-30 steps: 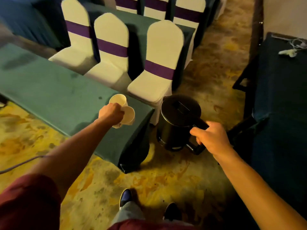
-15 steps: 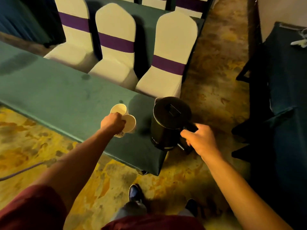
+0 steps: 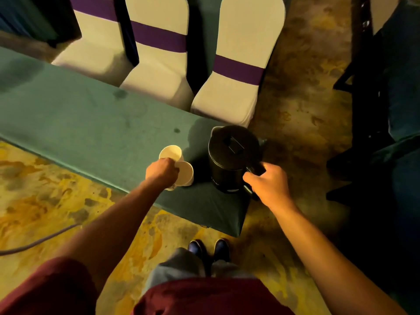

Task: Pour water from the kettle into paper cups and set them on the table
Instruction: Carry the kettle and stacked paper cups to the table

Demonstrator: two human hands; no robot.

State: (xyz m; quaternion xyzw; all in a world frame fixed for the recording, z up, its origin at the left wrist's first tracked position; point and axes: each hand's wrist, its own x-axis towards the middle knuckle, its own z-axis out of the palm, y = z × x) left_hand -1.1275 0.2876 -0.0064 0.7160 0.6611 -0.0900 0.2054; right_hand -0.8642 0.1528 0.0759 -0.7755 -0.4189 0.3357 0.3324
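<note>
A black kettle [image 3: 231, 155] with its lid closed is upright over the right end of the green-clothed table [image 3: 79, 123]; whether its base touches the cloth I cannot tell. My right hand [image 3: 266, 183] is closed around its handle on the near right side. Left of the kettle, my left hand [image 3: 162, 171] grips two white paper cups [image 3: 179, 163] side by side, their open mouths facing up, low over the table near its front edge. The cups look empty.
Three white-covered chairs with purple bands [image 3: 236, 71] stand against the table's far side. A dark-clothed table [image 3: 402, 92] is on the right across a carpeted aisle. My shoes [image 3: 209, 248] are at the table's near corner. A cable [image 3: 41, 239] lies on the floor left.
I have stepped closer to the table. The kettle moved from beside the table's end to over its right end. The cups stayed in my left hand, now lower over the cloth.
</note>
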